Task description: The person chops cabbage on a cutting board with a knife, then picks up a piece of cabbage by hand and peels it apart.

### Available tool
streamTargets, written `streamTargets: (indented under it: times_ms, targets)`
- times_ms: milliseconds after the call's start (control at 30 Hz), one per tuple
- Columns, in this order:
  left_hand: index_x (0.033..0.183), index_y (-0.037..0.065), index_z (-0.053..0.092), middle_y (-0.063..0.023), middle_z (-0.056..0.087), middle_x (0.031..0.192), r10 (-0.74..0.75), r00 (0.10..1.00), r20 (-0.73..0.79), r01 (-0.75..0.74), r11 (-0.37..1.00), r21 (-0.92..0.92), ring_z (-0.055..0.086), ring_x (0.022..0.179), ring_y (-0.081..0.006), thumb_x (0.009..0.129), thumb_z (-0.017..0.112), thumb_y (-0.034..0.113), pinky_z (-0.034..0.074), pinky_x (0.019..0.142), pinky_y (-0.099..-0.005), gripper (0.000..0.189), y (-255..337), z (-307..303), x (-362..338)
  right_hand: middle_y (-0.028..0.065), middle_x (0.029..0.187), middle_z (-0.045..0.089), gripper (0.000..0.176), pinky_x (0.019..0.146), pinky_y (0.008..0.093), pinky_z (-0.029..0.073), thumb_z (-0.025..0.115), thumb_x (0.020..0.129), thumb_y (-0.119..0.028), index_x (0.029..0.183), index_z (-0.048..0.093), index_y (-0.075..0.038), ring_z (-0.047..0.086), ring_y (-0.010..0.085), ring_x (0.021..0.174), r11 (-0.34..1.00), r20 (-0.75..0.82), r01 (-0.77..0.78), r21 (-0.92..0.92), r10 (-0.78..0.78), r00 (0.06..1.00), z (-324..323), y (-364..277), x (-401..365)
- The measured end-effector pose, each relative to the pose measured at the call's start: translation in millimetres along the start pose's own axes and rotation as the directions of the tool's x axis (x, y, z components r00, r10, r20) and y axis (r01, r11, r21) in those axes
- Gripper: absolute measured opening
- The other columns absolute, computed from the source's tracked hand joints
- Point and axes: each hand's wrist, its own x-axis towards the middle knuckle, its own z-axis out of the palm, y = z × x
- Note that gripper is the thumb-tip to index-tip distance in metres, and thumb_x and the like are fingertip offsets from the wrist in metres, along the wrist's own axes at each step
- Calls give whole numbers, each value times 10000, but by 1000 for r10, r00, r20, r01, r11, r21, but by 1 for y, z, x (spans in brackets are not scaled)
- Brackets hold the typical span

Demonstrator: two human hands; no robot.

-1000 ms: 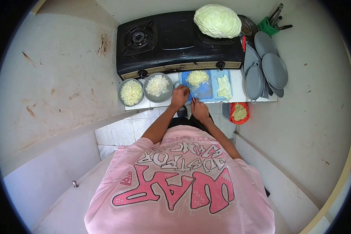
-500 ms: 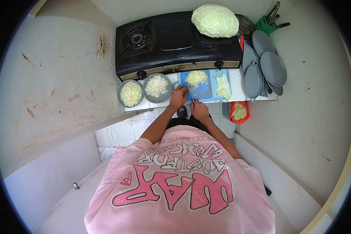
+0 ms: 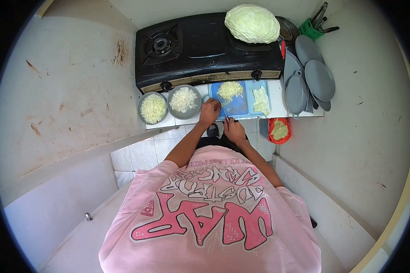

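Note:
A blue cutting board (image 3: 235, 108) lies at the counter's front edge. My right hand (image 3: 234, 131) is closed around the handle of a knife (image 3: 226, 114), whose thin blade points up over the board. Just left of the blade, my left hand (image 3: 210, 112) rests at the board's left edge with curled fingers; what they press on is too small to make out. A heap of shredded cabbage (image 3: 230, 90) sits at the back of the board. On its lighter right part lie pale cabbage leaf pieces (image 3: 261, 101).
Left of the board stand a grey bowl (image 3: 170, 109) of chopped white pieces and another bowl (image 3: 140, 113) of shredded cabbage. Behind is a black gas stove (image 3: 200, 41) bearing a whole cabbage (image 3: 252, 23). Grey plates (image 3: 319, 80) lean at right, above a red bag (image 3: 272, 135).
Almost nothing differs. Both hands and the knife show only a very slight shift, and the whole view has moved a little.

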Motion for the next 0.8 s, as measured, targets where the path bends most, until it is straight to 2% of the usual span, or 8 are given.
streamTargets:
  times_ms: [267, 800]
  targets:
    - [855, -11, 683, -169, 644, 858, 16, 1000, -4, -16, 1000, -1, 688, 721, -311, 792, 682, -42, 568, 669, -382, 70, -4, 1, 1, 322, 773, 682, 393, 710, 575, 567, 533, 1010, -338, 1003, 595, 51, 697, 490, 741, 997, -26, 6, -76, -8, 1000, 8, -3, 16]
    - [850, -15, 687, -159, 647, 845, -49, 999, 20, 49, 999, -22, 692, 721, -288, 806, 680, -43, 576, 690, -365, 54, -2, 0, 2, 320, 779, 681, 416, 732, 590, 555, 505, 1024, -364, 1016, 598, 41, 690, 501, 764, 999, -13, -44, -24, 44, 999, 2, -3, 10]
